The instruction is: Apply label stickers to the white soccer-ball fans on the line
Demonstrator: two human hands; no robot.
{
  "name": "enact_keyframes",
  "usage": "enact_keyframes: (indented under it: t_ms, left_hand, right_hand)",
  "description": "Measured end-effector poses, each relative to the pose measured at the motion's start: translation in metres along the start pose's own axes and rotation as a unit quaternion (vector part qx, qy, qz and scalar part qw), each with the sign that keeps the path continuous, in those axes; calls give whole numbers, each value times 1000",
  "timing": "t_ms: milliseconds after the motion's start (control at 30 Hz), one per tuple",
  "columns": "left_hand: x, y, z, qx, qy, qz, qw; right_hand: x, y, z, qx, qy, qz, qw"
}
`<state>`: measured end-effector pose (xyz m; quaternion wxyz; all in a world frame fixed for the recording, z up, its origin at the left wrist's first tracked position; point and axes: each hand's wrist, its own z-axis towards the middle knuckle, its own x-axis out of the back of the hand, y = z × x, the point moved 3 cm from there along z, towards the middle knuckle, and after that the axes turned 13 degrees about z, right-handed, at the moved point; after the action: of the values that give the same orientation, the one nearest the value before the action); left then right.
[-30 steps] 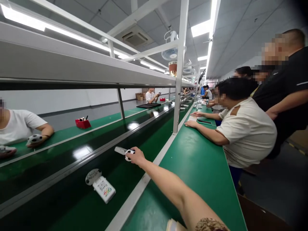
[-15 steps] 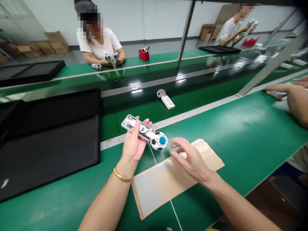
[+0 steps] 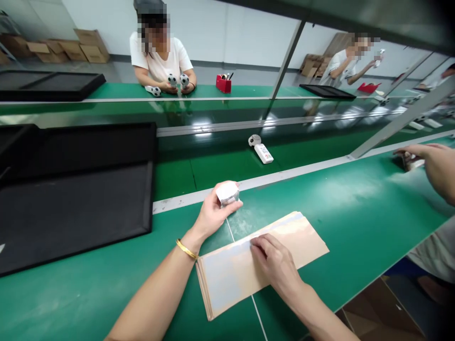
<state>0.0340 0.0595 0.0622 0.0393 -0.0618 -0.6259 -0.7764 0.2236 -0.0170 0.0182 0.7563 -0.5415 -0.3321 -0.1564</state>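
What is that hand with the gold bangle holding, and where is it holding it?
The left hand grips a small white rounded object by its lower side; exactly what it is cannot be told.

Smooth kraft-paper sheets [image 3: 227, 279], glossy green bench surface [image 3: 355, 222], matt black plastic tray [image 3: 78, 213]
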Motion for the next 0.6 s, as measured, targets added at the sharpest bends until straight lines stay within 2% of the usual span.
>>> enact_keyframes:
  t_ms: [233,467,600]
  left_hand:
    - [11,15,-3,6,-67,125,990]
    - [5,13,-7,-46,-62,160,984]
    - [4,12,-9,-46,-48,176,982]
  right_hand:
    - [-5,2,1,-30,1,-23,999]
    - [-5,1,11,-87,-21,-32,995]
    - [-7,2,14,-107,-32,-22,993]
